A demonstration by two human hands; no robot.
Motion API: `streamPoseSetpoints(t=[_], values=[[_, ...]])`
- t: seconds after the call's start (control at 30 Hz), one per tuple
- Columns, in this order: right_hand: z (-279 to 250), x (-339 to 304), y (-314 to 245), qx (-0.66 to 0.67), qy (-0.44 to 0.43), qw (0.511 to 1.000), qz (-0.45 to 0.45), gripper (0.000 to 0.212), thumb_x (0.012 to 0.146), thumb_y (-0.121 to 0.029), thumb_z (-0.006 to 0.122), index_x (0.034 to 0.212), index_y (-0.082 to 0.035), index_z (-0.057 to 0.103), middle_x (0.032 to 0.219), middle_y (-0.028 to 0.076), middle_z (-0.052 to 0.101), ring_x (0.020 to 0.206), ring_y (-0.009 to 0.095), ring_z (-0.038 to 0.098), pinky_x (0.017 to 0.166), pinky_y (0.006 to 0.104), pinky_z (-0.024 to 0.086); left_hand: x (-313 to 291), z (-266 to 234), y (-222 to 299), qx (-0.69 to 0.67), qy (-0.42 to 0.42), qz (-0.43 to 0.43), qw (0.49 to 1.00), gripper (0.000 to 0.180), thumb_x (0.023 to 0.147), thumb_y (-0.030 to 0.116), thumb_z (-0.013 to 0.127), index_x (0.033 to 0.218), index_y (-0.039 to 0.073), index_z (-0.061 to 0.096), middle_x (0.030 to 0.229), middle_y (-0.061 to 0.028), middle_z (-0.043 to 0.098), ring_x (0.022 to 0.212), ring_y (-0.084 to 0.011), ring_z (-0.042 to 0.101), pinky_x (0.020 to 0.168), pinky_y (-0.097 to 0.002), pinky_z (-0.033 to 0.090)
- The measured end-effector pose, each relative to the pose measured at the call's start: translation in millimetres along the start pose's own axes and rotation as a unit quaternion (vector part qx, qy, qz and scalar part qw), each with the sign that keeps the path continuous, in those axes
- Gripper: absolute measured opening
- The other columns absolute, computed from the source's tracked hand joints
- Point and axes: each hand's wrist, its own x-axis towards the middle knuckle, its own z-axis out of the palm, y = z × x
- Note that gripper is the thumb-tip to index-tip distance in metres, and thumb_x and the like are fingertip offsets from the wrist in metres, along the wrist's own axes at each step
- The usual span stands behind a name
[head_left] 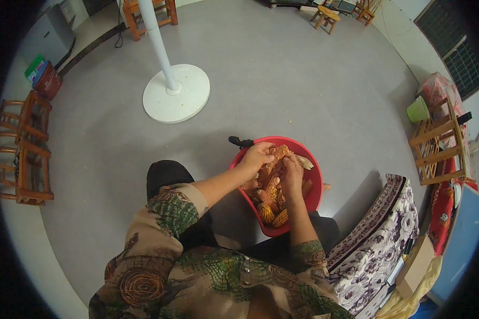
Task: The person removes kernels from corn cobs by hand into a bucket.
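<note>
A red plastic basin [318, 198] stands on the floor between my knees, with several corn cobs and ears in it. Over its far part, my left hand [257, 157] is closed around one side of an orange-brown corn cob [280, 152]. My right hand [291, 175] is closed against the cob's right side, its fingertips partly hidden. Below my hands lie ears with yellow kernels [265, 213] and barer reddish cobs. A pale piece of husk or cob [304, 162] rests by the basin's right wall. Something black [240, 142] sits at the far-left rim.
A white post on a round base [197, 98] stands ahead on the grey floor. Wooden chairs [33, 175] line the left, near a dark red bucket [48, 82]. To the right are a floral cloth cover [380, 234] and a wooden rack [436, 146]. Loose kernels dot the floor.
</note>
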Motion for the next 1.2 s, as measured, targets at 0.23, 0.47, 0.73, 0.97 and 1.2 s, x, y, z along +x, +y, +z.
streamPoseSetpoints(t=[0.23, 0.47, 0.73, 0.97, 1.2], values=[[11, -4, -1, -0.017, 0.035, 0.998, -0.057, 0.011, 0.086, -0.011, 0.05, 0.095, -0.005, 0.051, 0.068, 0.0, 0.052, 0.053, 0.009, 0.047, 0.047, 0.0206, 0.038, 1, -4, 1, -0.024, -0.018, -0.032, 0.999, 0.038, 0.083, 0.007, 0.055, 0.12, -0.004, 0.048, 0.11, -0.0112, 0.057, 0.097, -0.0163, 0.055, 0.085, -0.0288, 0.043], [-7, 7, 13, -0.047, 0.049, 0.99, -0.124, 0.005, 0.086, -0.007, 0.052, 0.091, -0.007, 0.05, 0.072, 0.0, 0.054, 0.051, 0.006, 0.045, 0.043, 0.0193, 0.035, -5, 5, -4, 0.062, -0.017, 0.055, 0.996, 0.03, 0.082, 0.01, 0.056, 0.11, -0.002, 0.051, 0.101, -0.0102, 0.059, 0.095, -0.016, 0.056, 0.081, -0.0292, 0.044], [-1, -3, -4, -0.008, 0.099, 0.991, -0.085, 0.017, 0.087, -0.004, 0.047, 0.103, -0.003, 0.053, 0.091, 0.007, 0.059, 0.068, 0.01, 0.055, 0.061, 0.022, 0.046, -9, 3, 15, -0.06, -0.07, -0.03, 0.995, 0.033, 0.08, 0.007, 0.052, 0.111, -0.003, 0.051, 0.092, -0.0126, 0.062, 0.082, -0.0158, 0.058, 0.074, -0.027, 0.046], [-7, -1, -5, -0.014, 0.026, 0.999, -0.016, 0.029, 0.089, -0.009, 0.044, 0.115, 0.0, 0.051, 0.097, 0.007, 0.058, 0.086, 0.013, 0.056, 0.078, 0.0251, 0.046, 2, -7, 5, -0.143, -0.129, -0.023, 0.981, 0.039, 0.08, 0.011, 0.041, 0.115, -0.004, 0.049, 0.088, -0.0161, 0.062, 0.059, -0.0191, 0.054, 0.054, -0.0289, 0.043], [8, -9, -15, -0.001, 0.007, 1.0, 0.008, 0.032, 0.09, -0.015, 0.047, 0.118, 0.0, 0.05, 0.097, 0.007, 0.059, 0.087, 0.015, 0.057, 0.078, 0.0278, 0.046, 3, -8, 2, -0.176, -0.112, -0.012, 0.978, 0.046, 0.079, 0.012, 0.038, 0.123, -0.001, 0.043, 0.097, -0.0154, 0.06, 0.053, -0.0215, 0.052, 0.047, -0.0312, 0.042]])
